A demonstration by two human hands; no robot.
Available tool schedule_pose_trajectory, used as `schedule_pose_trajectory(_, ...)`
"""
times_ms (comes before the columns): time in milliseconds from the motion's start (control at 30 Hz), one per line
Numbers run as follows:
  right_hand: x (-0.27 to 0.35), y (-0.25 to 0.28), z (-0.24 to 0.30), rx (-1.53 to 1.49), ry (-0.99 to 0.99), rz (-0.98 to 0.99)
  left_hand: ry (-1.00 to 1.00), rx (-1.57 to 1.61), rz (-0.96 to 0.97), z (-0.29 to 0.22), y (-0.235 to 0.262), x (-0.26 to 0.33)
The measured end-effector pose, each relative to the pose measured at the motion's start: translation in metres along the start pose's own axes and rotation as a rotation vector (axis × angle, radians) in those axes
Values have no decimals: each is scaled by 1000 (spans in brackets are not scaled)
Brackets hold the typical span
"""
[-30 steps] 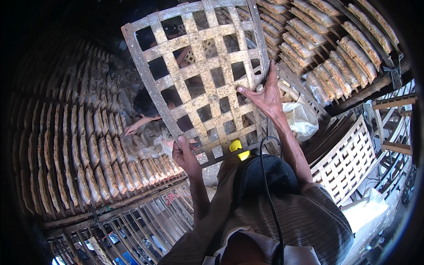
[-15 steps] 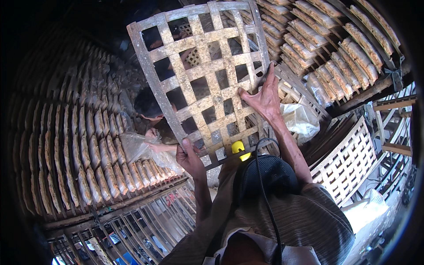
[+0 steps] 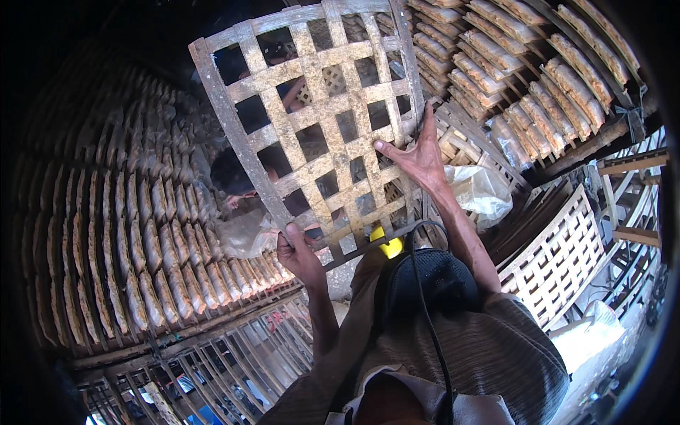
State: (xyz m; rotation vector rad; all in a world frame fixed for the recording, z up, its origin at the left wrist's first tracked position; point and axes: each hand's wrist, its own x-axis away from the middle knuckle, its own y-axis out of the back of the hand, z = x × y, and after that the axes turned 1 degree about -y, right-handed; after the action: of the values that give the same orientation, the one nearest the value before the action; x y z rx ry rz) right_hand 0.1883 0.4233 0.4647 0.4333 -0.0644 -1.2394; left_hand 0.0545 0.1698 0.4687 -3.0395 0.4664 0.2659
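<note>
So the big woven panel (image 3: 331,134) is up in the air in both hands, tilted, with its slatted face turned to the camera and square gaps all over it. Left hand (image 3: 301,255) is clamped on the lower end of its left edge, near the bottom corner: thumb flat on the front, the other fingers bent round behind the frame. Right hand (image 3: 423,164) has the right edge, about halfway down and a bit lower. Thumb's pressed on the slats, index finger stretched up along the frame, and the two are spread wide. Can't tell how its other fingers sit, they're hidden.

Some yellow thing (image 3: 389,243) shows right by the panel's bottom edge, can't tell what it is. A black cable (image 3: 425,304) runs down over the person's striped shirt (image 3: 489,347).

Past the panel's left edge there's a co-worker (image 3: 230,173), partly hidden, with a clear plastic sheet (image 3: 248,234) just below. Left of that, a rack (image 3: 184,326) carries rows of pale, orange-edged slabs (image 3: 170,276), lined up right to its front edge. More slabs lean on the upper right rack (image 3: 577,161), and near its lower edge are a plastic bag (image 3: 482,195) and a second woven panel (image 3: 559,262)
</note>
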Motion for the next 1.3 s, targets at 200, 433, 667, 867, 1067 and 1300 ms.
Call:
schedule_pose_trajectory(200, -1, -6, 7, 20, -84, 2, -50, -48, 34, -3, 7, -2)
schedule_pose_trajectory(433, -1, -6, 5, 21, -128, 34, -60, -45, 53, -8, 7, -2)
schedule_pose_trajectory(667, -4, -4, -13, -289, -1, 35, -37, -54, 28, -4, 7, -6)
schedule_pose_trajectory(867, -3, -14, -3, -131, -86, 10, -99, -39, 30, -7, 6, -8)
schedule_pose_trajectory(1067, -8, -16, -10, -145, -95, 23, -75, -58, 20, -2, 11, -7)
schedule_pose_trajectory(1300, -9, -22, -7, -55, -67, 3, -124, -66, 22, -8, 11, -7)
